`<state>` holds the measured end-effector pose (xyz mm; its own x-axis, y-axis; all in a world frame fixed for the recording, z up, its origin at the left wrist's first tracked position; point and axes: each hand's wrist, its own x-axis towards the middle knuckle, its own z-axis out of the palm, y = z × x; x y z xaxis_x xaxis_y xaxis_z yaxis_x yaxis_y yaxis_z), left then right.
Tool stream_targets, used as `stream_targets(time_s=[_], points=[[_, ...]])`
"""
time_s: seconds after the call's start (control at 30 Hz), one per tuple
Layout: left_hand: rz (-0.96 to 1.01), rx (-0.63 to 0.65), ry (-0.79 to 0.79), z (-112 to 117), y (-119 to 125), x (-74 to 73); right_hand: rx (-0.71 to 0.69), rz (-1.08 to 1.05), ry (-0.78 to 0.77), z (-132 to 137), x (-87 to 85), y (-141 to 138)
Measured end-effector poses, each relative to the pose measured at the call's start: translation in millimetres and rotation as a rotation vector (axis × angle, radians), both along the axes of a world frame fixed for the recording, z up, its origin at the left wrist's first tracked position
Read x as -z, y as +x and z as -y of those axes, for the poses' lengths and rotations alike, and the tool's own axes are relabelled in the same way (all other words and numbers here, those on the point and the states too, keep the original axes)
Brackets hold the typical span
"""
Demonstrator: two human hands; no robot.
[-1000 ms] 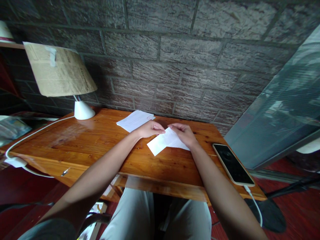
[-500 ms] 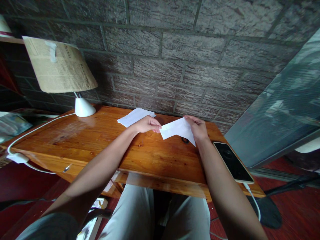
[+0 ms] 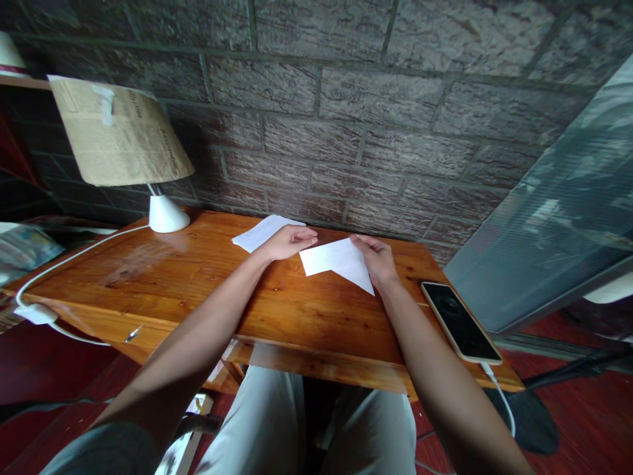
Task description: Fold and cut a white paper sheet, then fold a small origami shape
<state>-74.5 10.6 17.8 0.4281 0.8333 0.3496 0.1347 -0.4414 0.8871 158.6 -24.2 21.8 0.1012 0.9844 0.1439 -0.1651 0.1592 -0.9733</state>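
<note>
A folded sheet of white paper (image 3: 333, 259) is bent at an angle, with one arm reaching left and the other pointing down toward me. My right hand (image 3: 378, 258) pinches it at the upper right, thumb and fingers closed on the edge. My left hand (image 3: 293, 241) is just above the paper's left end, fingers stretched out and holding nothing. Behind that hand, partly covered by it, lies a stack of white paper sheets (image 3: 264, 231) on the wooden desk (image 3: 306, 316).
At the desk's right edge lies a phone (image 3: 462, 321) with a white cable plugged in. A lamp (image 3: 168, 214) with a paper-covered shade stands at the back left, its cord running over the left side. A stone-block wall (image 3: 380, 99) rises behind the desk.
My left hand has let go of the paper's left end and its fingers have straightened. My right hand has moved a little left with the paper, lowering it toward the desk.
</note>
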Motion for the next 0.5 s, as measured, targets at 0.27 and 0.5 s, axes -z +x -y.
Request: stream_targets(time_s=[0.27,0.5], points=[[-0.113,0.143,0.007,19.3,22.0,-8.3,-0.144,0.022,-0.009,12.8,3.3,-27.5],[-0.088,0.162,-0.023,23.5,21.5,-9.6,-0.274,-0.004,-0.038,14.1,-1.8,-19.2]])
